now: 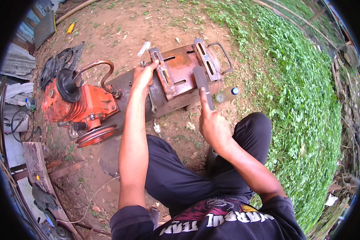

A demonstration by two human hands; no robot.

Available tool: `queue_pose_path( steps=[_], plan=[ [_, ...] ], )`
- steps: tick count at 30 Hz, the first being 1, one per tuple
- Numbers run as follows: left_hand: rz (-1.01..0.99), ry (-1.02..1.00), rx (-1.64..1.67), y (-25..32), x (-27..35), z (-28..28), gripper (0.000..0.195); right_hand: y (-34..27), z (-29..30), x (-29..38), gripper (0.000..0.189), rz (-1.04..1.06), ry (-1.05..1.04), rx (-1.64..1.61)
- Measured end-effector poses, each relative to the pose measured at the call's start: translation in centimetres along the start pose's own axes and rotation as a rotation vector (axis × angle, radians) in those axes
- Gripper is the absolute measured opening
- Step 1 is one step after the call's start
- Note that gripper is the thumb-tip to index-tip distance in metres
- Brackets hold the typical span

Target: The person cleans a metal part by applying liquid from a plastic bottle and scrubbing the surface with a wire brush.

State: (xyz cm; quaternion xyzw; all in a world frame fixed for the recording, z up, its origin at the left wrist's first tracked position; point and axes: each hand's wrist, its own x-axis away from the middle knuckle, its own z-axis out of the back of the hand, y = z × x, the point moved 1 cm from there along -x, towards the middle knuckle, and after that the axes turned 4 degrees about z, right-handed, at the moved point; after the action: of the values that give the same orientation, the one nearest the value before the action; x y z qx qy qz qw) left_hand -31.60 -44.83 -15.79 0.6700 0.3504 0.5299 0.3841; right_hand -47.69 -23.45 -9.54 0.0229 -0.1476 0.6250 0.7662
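A grey air compressor tank point(129, 81) lies on the dirt, with a slotted, rusty steel mounting plate point(180, 67) on top. My left hand point(144, 76) rests at the plate's near-left slotted rail point(163, 75), its thumb on the rail. A combination wrench point(152, 100) lies on the tank beneath that hand; I cannot tell if the fingers hold it. My right hand point(213, 123) grips a flat, dark scraper-like tool point(200, 78), index finger extended along it, its tip near the right slotted rail point(207, 60). At the tank's left end sits the orange compressor pump point(87, 102) with its pulley point(97, 136).
A plastic bottle point(227, 94) with a blue cap stands right of the tank. A bent steel handle point(228, 58) juts from the tank's right end. A white plug point(157, 128) lies on the ground before me. Wooden planks point(39, 168) are at the left.
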Motion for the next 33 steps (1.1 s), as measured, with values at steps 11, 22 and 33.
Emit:
queue_pose_path(
  steps=[11,22,33],
  plan=[
    [-0.006,0.011,-0.004,-0.3,-1.1,0.6,0.024,1.8,-3.5,-0.8,0.056,0.040,0.363,-0.818],
    [0.001,-0.032,-0.015,-0.4,-0.8,0.0,0.025,3.3,-1.2,-7.3,0.045,-0.014,0.497,-0.334],
    [-0.003,0.003,-0.051,-0.4,-0.8,0.5,0.025,4.3,-2.3,-4.6,0.044,0.059,0.474,-0.455]
  ],
)
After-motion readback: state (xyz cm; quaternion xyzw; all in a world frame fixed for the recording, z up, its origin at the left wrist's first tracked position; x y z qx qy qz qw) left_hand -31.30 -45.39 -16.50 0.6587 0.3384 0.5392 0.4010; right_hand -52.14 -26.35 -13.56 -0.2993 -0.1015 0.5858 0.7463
